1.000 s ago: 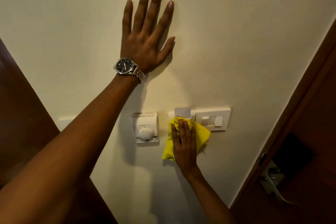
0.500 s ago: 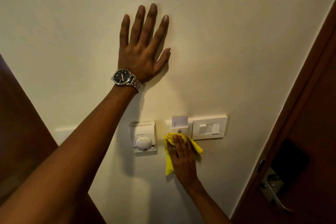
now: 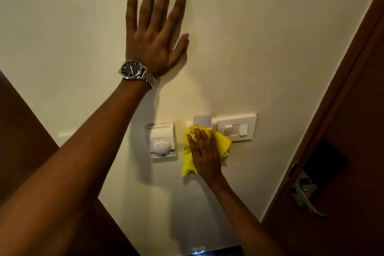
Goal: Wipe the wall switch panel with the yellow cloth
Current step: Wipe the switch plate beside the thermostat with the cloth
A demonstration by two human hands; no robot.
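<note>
The white wall switch panel [image 3: 236,128] is mounted on the cream wall, with a key card [image 3: 202,121] standing in its left slot. My right hand [image 3: 205,155] presses the yellow cloth [image 3: 223,144] flat against the panel's lower left part; the cloth covers that corner and hangs down onto the wall. My left hand [image 3: 154,31], with a steel wristwatch [image 3: 133,69], lies flat on the wall well above the panel, fingers spread, holding nothing.
A white thermostat [image 3: 161,141] with a round dial sits on the wall just left of the cloth. A dark wooden door with a metal handle [image 3: 307,195] stands at the right. Brown wood panelling [image 3: 22,127] borders the wall at the left.
The cloth under my right hand has slid back rightward and a little up over the panel's lower left corner. My left hand stays planted on the wall.
</note>
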